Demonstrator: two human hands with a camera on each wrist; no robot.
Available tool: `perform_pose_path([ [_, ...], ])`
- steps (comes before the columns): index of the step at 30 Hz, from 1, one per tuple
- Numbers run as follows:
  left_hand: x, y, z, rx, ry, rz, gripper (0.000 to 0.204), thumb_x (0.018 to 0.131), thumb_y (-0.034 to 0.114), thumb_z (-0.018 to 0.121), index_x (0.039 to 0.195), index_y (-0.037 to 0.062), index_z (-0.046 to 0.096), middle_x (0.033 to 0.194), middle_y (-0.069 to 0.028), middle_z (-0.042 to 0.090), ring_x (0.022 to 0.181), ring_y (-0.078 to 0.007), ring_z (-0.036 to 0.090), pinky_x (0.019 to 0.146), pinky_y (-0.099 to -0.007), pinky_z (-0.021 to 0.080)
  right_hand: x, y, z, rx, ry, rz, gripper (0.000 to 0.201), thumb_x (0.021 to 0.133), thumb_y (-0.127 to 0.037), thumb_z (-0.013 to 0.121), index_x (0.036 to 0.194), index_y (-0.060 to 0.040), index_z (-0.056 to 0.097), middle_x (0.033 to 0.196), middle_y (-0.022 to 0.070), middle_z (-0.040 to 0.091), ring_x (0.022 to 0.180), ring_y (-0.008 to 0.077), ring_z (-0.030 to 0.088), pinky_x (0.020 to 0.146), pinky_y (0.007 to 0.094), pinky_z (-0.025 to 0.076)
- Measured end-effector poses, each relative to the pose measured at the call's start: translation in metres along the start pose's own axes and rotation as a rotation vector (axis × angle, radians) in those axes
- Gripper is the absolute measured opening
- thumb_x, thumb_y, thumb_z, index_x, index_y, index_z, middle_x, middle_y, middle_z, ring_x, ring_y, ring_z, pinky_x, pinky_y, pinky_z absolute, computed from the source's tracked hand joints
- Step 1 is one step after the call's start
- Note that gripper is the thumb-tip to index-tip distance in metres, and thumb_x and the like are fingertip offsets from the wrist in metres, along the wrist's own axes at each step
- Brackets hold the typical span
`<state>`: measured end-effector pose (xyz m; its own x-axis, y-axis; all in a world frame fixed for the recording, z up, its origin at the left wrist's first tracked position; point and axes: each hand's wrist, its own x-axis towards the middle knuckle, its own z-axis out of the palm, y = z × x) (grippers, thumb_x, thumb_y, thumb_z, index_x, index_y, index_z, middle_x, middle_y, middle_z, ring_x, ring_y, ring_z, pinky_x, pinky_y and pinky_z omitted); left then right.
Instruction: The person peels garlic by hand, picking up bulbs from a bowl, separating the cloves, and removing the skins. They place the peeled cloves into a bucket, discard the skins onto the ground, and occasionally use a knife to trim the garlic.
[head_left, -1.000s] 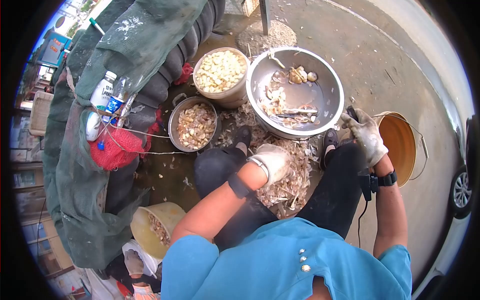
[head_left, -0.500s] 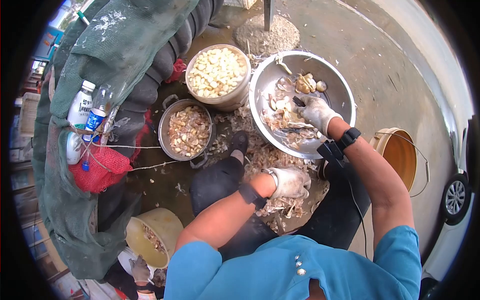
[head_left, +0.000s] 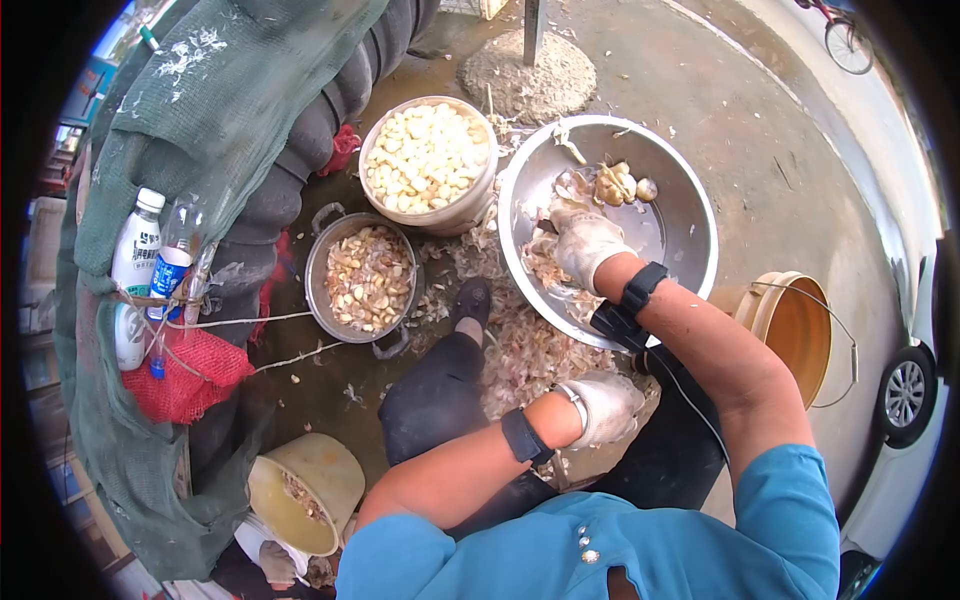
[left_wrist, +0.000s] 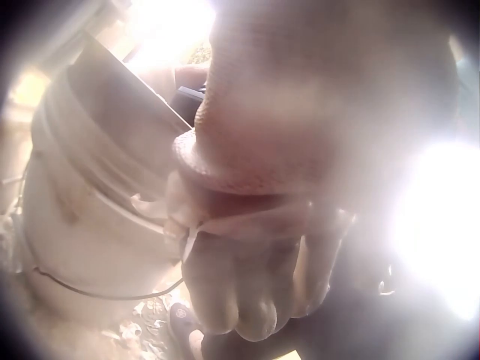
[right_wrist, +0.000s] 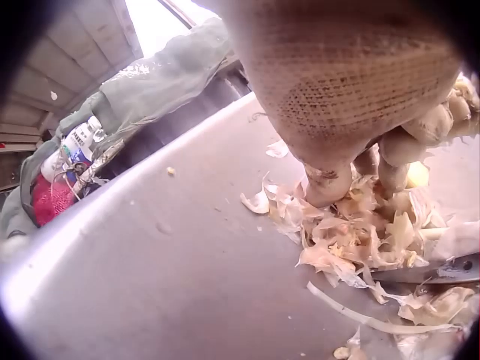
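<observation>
My gloved right hand (head_left: 588, 246) reaches into the metal basin (head_left: 706, 250). Its fingers curl down into loose garlic skins (right_wrist: 352, 225), the thumb opposite them, with a small dark object (head_left: 545, 226) at the fingers. A pale yellow clove (right_wrist: 418, 174) shows by the fingertips. Among the skins lies a knife (right_wrist: 442, 270). Farther back in the basin sit several garlic bulbs (head_left: 615, 184). My gloved left hand (head_left: 608, 408) is over the right thigh, beside the heap of skins (head_left: 530, 350); its palm is hidden.
A bucket of peeled cloves (head_left: 487, 195) and a two-handled pot of cloves and skins (head_left: 312, 285) stand left of the basin. An orange-brown bucket (head_left: 790, 330) is at right. A tilted yellowish bucket (head_left: 345, 470) lies lower left, beside another person's gloved hand (head_left: 277, 565).
My right hand has moved from beside the orange-brown bucket into the basin and down into the skins. The left hand has shifted right, from over the heap to over the right thigh.
</observation>
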<state>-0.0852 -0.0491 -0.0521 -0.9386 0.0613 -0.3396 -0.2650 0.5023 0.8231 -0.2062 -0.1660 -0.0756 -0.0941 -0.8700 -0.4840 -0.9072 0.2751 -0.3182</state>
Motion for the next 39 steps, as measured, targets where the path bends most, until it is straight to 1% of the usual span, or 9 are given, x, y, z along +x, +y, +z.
perform_pose_path([
  [13, 0.004, 0.003, 0.002, 0.076, -0.031, 0.004, 0.022, 0.087, 0.021, 0.058, 0.102, 0.0056, 0.062, 0.093, -0.0194, 0.067, 0.088, -0.0371, 0.066, 0.078, -0.0454, 0.051, 0.004, 0.009, 0.009, 0.137, -0.086, -0.078, 0.057, 0.085, -0.05, 0.061, 0.127, -0.0121, 0.063, 0.123, 0.0222, 0.063, 0.113, 0.0367, 0.061, 0.096, 0.0429, 0.046],
  [19, 0.002, 0.003, -0.001, 0.093, -0.033, 0.019, 0.021, 0.088, 0.021, 0.057, 0.101, 0.0051, 0.062, 0.092, -0.0197, 0.067, 0.088, -0.0376, 0.066, 0.078, -0.0459, 0.051, 0.01, 0.003, -0.004, 0.223, -0.304, 0.016, 0.053, 0.083, -0.051, 0.058, 0.113, -0.0089, 0.07, 0.11, 0.0192, 0.069, 0.101, 0.035, 0.066, 0.088, 0.0394, 0.049],
  [23, 0.005, 0.001, 0.004, 0.065, -0.021, 0.008, 0.021, 0.088, 0.021, 0.057, 0.101, 0.0047, 0.062, 0.092, -0.0198, 0.066, 0.089, -0.0377, 0.066, 0.078, -0.0463, 0.051, 0.002, 0.003, -0.017, 0.299, -0.393, -0.114, 0.048, 0.085, -0.048, 0.058, 0.105, -0.007, 0.072, 0.098, 0.0171, 0.072, 0.088, 0.0314, 0.067, 0.078, 0.0386, 0.05],
  [24, 0.005, 0.0, 0.006, 0.059, -0.022, 0.006, 0.021, 0.088, 0.021, 0.057, 0.101, 0.0047, 0.062, 0.092, -0.0198, 0.066, 0.089, -0.0377, 0.066, 0.078, -0.0463, 0.051, 0.02, 0.022, 0.005, 0.202, -0.329, -0.351, 0.05, 0.086, -0.05, 0.057, 0.102, -0.0059, 0.073, 0.095, 0.0167, 0.072, 0.083, 0.0307, 0.067, 0.076, 0.0387, 0.05],
  [28, 0.006, -0.002, 0.007, 0.032, -0.022, 0.004, 0.023, 0.09, 0.023, 0.056, 0.101, 0.0043, 0.063, 0.094, -0.0202, 0.066, 0.091, -0.0382, 0.065, 0.081, -0.0473, 0.049, 0.013, 0.018, 0.006, 0.298, -0.323, -0.053, 0.053, 0.086, -0.054, 0.057, 0.099, -0.0053, 0.073, 0.089, 0.0163, 0.072, 0.076, 0.0299, 0.064, 0.074, 0.0389, 0.05],
  [32, 0.006, 0.002, 0.003, 0.029, -0.056, -0.029, 0.024, 0.091, 0.024, 0.055, 0.102, 0.0042, 0.063, 0.096, -0.0209, 0.066, 0.092, -0.039, 0.064, 0.083, -0.0483, 0.049, 0.016, 0.022, 0.009, 0.328, -0.356, -0.076, 0.047, 0.084, -0.049, 0.06, 0.095, -0.0063, 0.074, 0.086, 0.016, 0.071, 0.077, 0.0293, 0.065, 0.072, 0.0396, 0.05],
  [34, 0.005, 0.004, 0.001, 0.029, -0.046, -0.032, 0.024, 0.091, 0.024, 0.055, 0.102, 0.004, 0.063, 0.096, -0.0212, 0.066, 0.092, -0.0391, 0.064, 0.083, -0.0484, 0.049, 0.02, 0.036, 0.007, 0.239, -0.456, -0.321, 0.032, 0.087, -0.031, 0.061, 0.089, -0.0008, 0.071, 0.072, 0.0072, 0.066, 0.065, 0.0172, 0.061, 0.061, 0.0321, 0.049],
  [37, 0.003, 0.002, 0.003, 0.02, -0.021, -0.031, 0.024, 0.091, 0.024, 0.054, 0.102, 0.0041, 0.063, 0.095, -0.0213, 0.066, 0.091, -0.0392, 0.064, 0.083, -0.0486, 0.049, 0.019, 0.045, 0.007, 0.023, -0.19, -0.547, 0.032, 0.093, -0.028, 0.055, 0.086, 0.0007, 0.069, 0.068, 0.0077, 0.063, 0.061, 0.0175, 0.06, 0.059, 0.0328, 0.049],
  [39, 0.003, 0.001, 0.004, 0.009, -0.005, -0.025, 0.024, 0.092, 0.025, 0.054, 0.101, 0.0043, 0.063, 0.094, -0.0211, 0.066, 0.091, -0.0393, 0.064, 0.082, -0.0486, 0.049, 0.02, 0.048, 0.003, 0.253, -0.227, -0.347, 0.037, 0.095, -0.034, 0.058, 0.084, 0.0004, 0.068, 0.066, 0.0091, 0.062, 0.059, 0.0188, 0.059, 0.06, 0.0344, 0.049],
])
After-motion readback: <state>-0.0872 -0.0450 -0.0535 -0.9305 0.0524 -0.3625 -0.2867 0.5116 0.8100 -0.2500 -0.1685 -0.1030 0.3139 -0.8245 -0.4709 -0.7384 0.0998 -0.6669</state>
